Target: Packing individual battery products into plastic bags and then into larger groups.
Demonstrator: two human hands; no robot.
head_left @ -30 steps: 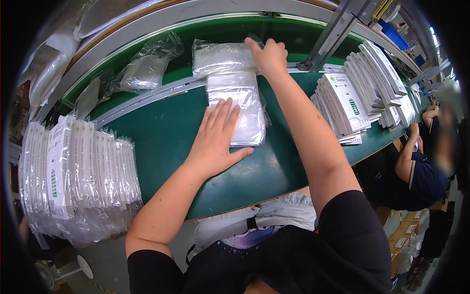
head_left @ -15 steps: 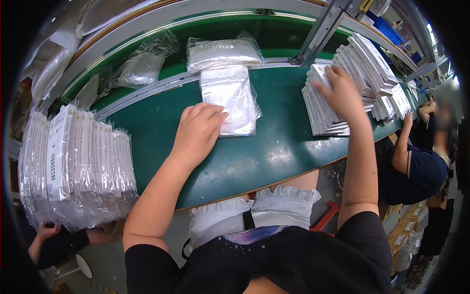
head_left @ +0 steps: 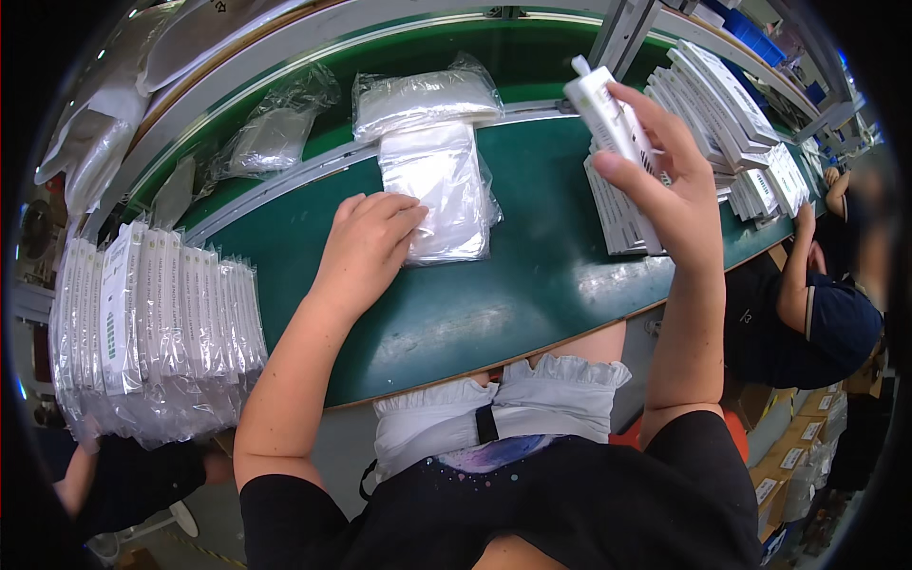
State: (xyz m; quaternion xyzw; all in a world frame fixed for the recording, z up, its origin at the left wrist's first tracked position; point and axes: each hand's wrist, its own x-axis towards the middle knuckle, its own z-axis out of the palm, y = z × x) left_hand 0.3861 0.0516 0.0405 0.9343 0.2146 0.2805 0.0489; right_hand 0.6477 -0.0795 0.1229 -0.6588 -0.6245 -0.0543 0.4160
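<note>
A slim white box [head_left: 611,112] with dark print is in my right hand [head_left: 679,176], gripped between thumb and fingers. It is tilted above the near end of the stacked white boxes [head_left: 622,211] on the right. My left hand [head_left: 369,242] is at the left edge of a pile of clear plastic bags [head_left: 442,180] in the middle of the bench. Its fingers are curled close together against the top bag; the thumb is mostly hidden. A plump bundle of clear bags [head_left: 427,103] lies behind the pile.
White boxes in clear bags [head_left: 157,313] stand in a row at the left. More white boxes [head_left: 712,104] are stacked far right. Clear packages [head_left: 271,138] lie by the back rail. A person in a dark shirt [head_left: 836,318] sits at right; another person's arm [head_left: 76,480] shows lower left.
My right hand has lifted a white box up off the right-hand stack. My left hand stays at the bag pile, shifted only slightly in the picture as the view moved.
</note>
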